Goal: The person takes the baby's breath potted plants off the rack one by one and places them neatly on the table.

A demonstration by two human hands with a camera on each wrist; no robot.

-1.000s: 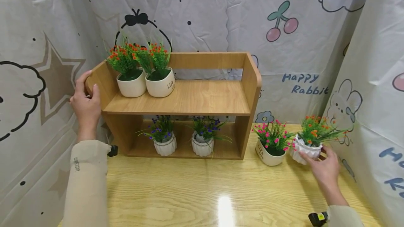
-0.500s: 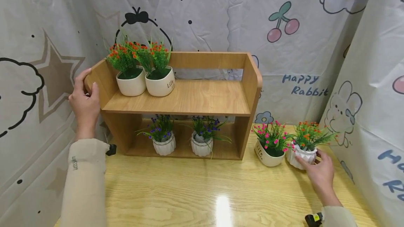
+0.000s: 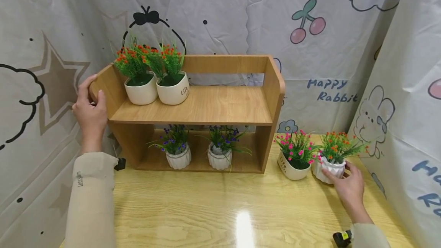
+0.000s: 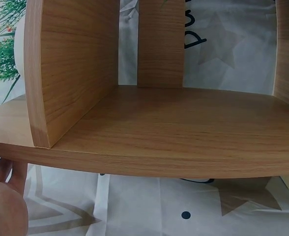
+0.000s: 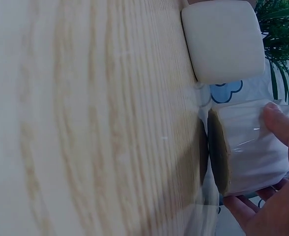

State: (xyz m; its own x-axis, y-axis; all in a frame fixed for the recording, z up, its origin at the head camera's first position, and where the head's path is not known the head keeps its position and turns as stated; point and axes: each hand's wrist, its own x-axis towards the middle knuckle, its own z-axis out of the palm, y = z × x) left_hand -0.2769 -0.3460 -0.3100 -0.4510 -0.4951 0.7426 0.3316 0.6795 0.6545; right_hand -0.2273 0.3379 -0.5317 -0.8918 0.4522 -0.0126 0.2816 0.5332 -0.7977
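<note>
My left hand (image 3: 90, 112) grips the upper left side panel of a two-tier wooden shelf (image 3: 227, 104), thumb on the front and fingers behind the edge. In the left wrist view, part of that hand (image 4: 7, 199) shows at the shelf's edge. My right hand (image 3: 349, 186) holds a crinkled white pot with orange flowers (image 3: 330, 169), thumb on the near side. The right wrist view shows this white pot (image 5: 252, 147) slightly tilted, its dark base close over the table. Just left of it stands a smooth cream pot with pink flowers (image 3: 293, 169).
Two cream pots with orange-red flowers (image 3: 141, 91) stand at the left of the upper tier. Below, two ribbed white pots with purple flowers (image 3: 178, 159) stand on the lower tier. A light wooden table (image 3: 179, 209) carries everything, with printed cloth (image 3: 220, 10) hanging behind and at both sides.
My right hand has brought the orange-flowered white pot a little left and nearer, towards the pink-flowered pot. My left hand keeps its grip on the shelf.
</note>
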